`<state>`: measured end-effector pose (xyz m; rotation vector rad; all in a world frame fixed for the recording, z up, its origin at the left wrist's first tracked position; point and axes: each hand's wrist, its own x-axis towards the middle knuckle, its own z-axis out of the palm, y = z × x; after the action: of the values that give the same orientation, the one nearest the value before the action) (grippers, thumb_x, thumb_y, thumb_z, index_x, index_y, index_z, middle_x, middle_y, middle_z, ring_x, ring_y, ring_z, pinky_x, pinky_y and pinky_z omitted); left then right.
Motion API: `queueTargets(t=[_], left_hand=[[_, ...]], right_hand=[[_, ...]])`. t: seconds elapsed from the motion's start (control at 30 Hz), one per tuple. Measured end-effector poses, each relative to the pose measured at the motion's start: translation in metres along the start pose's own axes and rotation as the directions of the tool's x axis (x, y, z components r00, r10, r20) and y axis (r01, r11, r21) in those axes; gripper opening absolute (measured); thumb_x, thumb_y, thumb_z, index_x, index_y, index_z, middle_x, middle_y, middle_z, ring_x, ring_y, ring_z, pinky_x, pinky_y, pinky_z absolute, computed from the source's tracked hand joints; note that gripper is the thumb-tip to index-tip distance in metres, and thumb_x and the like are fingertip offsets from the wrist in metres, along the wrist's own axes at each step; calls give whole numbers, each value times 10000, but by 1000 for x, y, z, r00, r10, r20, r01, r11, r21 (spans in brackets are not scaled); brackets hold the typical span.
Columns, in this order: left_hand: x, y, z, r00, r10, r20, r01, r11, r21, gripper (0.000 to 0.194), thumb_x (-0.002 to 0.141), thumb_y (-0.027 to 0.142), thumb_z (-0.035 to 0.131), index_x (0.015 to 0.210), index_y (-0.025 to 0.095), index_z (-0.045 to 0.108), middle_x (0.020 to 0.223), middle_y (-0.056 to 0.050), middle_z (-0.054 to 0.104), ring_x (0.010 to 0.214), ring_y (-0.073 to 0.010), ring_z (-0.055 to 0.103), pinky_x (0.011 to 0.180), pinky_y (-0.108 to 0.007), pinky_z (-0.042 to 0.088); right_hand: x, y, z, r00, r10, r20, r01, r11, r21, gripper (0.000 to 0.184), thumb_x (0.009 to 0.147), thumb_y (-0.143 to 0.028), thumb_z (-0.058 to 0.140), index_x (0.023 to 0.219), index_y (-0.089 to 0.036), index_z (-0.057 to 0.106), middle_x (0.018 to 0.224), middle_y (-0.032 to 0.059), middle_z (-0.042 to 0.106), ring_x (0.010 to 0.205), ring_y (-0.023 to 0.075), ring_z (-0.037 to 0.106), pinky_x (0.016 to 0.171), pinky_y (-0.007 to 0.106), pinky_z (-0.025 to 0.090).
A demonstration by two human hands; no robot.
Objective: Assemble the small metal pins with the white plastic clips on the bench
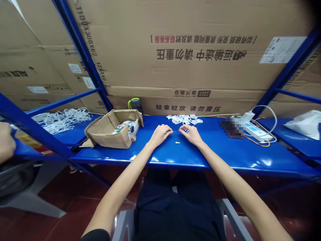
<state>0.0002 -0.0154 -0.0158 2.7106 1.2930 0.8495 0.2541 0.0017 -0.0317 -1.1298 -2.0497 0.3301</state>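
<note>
Over the middle of the blue shelf top, my left hand pinches a thin, short, brownish piece between thumb and forefinger. Facing it, my right hand has its fingertips drawn together; what lies in them is too small to tell. Tiny dark and white bits show by the right fingers. A small white and metallic part lies on the surface just in front of both hands. Beyond them is a loose pile of white plastic ring-shaped pieces.
An open cardboard box with small parts stands left, a dark bottle with yellow-green loop behind it. At right are a power strip with cables and a blurred dark object. White cables and another person's hand are far left.
</note>
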Motion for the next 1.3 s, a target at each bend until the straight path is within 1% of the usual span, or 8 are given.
queueTargets(t=[0.13,0.33,0.53,0.67,0.83,1.03,1.17,1.3], left_hand=[[0,3,-2,1000,10,-17,-10,1000,5,256,1157,352,528,1109,221,742,1193,-54,791,1084,-234,660,982,-399,442],[-1,4,-1,999,22,-33,-21,999,31,243,1155,354,544,1108,219,741,1193,-49,793,1078,-227,663,969,-394,438],[-1,6,-2,999,33,-36,-32,998,45,256,1162,364,527,1114,221,734,1205,-49,791,1081,-227,663,977,-400,435],[-1,7,-2,998,50,-24,-48,996,69,264,1163,372,525,1124,217,735,1212,-59,794,1084,-237,663,975,-404,427],[-1,7,1,998,67,-5,-66,990,126,298,1169,389,501,1125,219,742,1225,-63,794,1077,-241,652,973,-416,406],[0,6,4,994,106,-7,-102,970,219,355,1179,425,458,1149,223,749,1231,-73,798,1088,-259,656,957,-441,396],[0,7,4,993,118,-15,-110,957,268,370,1183,421,443,1154,220,751,1223,-79,798,1072,-255,659,940,-437,404],[0,7,4,988,154,-30,-134,928,347,347,1179,392,470,1138,196,753,1192,-85,799,1044,-247,665,908,-423,403]], right_hand=[[1,0,0,999,37,-35,-31,987,157,189,940,-402,688,954,-245,792,996,57,847,956,266,783,932,402,590],[0,-1,3,996,87,-21,-81,976,204,254,922,-450,710,976,-247,852,1001,66,863,900,269,780,897,417,611],[0,0,4,992,125,-1,-119,943,310,273,907,-503,768,981,-263,876,1050,55,872,1012,307,803,979,459,614],[-1,-3,5,989,146,27,-146,917,371,230,882,-478,811,963,-277,887,1043,46,874,1042,323,813,1024,478,618],[-1,-3,6,987,155,44,-159,904,396,234,870,-475,828,963,-271,894,1050,48,874,1065,336,814,1056,493,612],[0,3,7,983,147,108,-179,886,428,291,843,-405,839,1089,-259,895,1107,62,871,1109,339,803,1084,519,595],[0,4,8,988,132,82,-154,912,379,282,882,-409,815,1104,-256,896,1102,58,872,1056,330,806,1033,495,608],[-1,3,7,995,86,59,-98,960,264,231,920,-403,798,1084,-277,903,1082,40,874,1005,311,809,975,456,622]])
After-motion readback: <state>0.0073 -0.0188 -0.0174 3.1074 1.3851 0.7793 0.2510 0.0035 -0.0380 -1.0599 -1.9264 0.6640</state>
